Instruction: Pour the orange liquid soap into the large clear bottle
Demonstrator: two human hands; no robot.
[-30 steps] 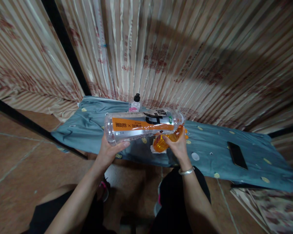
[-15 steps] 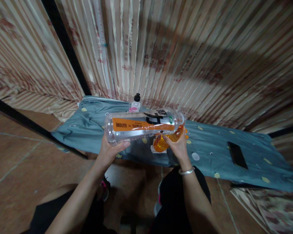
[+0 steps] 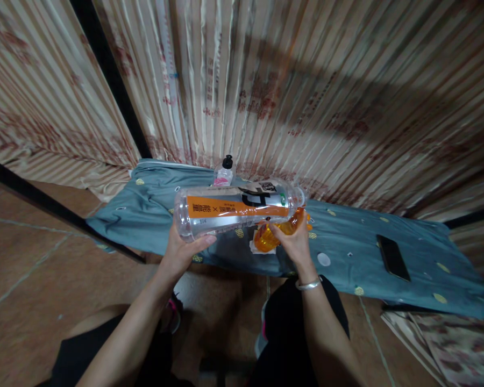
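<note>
A large clear plastic bottle (image 3: pixel 237 207) with an orange and silver label lies nearly level in the air, its neck to the right. My left hand (image 3: pixel 185 247) is wrapped round its base end, thumb along the lower side. Below its neck, my right hand (image 3: pixel 293 234) grips a smaller bottle of orange liquid (image 3: pixel 266 238), tilted with its bottom toward the lower left. The two bottle mouths are close together at the right; whether they touch I cannot tell. Under the orange bottle's bottom is a white tissue (image 3: pixel 271 251).
Blue-green cloth (image 3: pixel 358 242) covers the long narrow surface. A black-capped bottle (image 3: pixel 225 174) stands behind the large bottle. A white round disc (image 3: pixel 324 259) and a black phone (image 3: pixel 393 258) lie to the right. Black poles (image 3: pixel 113 80) and a striped curtain (image 3: pixel 286 80) rise behind.
The whole view has shifted very slightly. Both hands keep their hold on the bottles, with no clear movement.
</note>
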